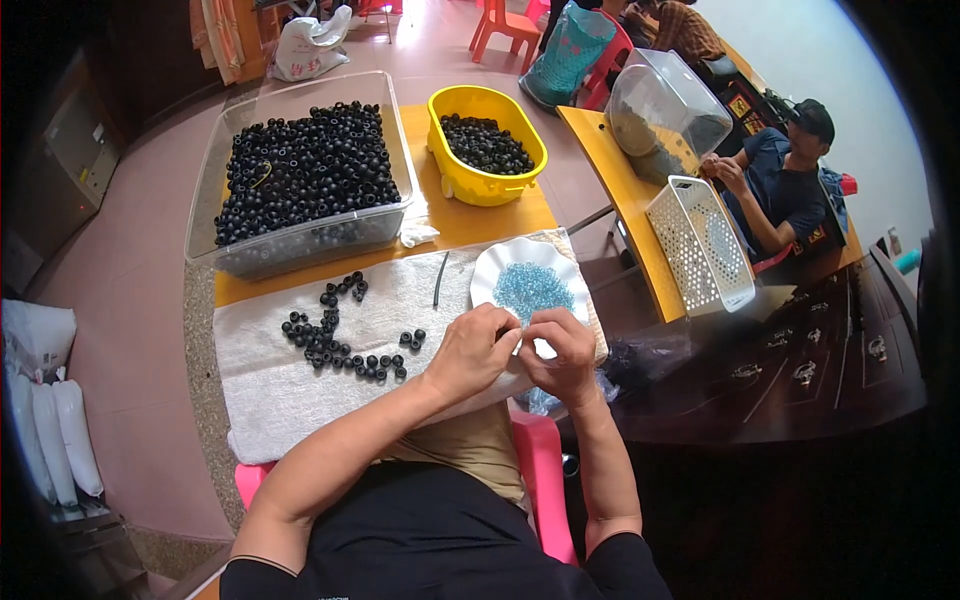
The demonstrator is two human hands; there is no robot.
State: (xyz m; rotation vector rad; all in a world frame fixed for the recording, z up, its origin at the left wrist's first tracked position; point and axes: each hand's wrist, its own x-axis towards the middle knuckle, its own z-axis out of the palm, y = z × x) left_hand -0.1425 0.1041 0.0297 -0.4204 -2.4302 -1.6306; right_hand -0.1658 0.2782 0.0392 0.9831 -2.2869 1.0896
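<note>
My left hand (475,350) and my right hand (562,352) meet fingertip to fingertip over the near edge of a white scalloped plate (497,267) holding small light-blue beads (532,288). Both hands pinch something tiny between them; it is too small to identify. Several black ring-shaped beads (335,340) lie scattered on a white towel (290,395) to the left of my left hand. A thin dark stick (440,279) lies on the towel beside the plate.
A clear plastic tub (215,160) full of black beads and a yellow basin (462,180) with more stand at the back of the orange table. A white perforated basket (690,245) and another person (785,175) are at the right. A dark wooden table (800,370) adjoins.
</note>
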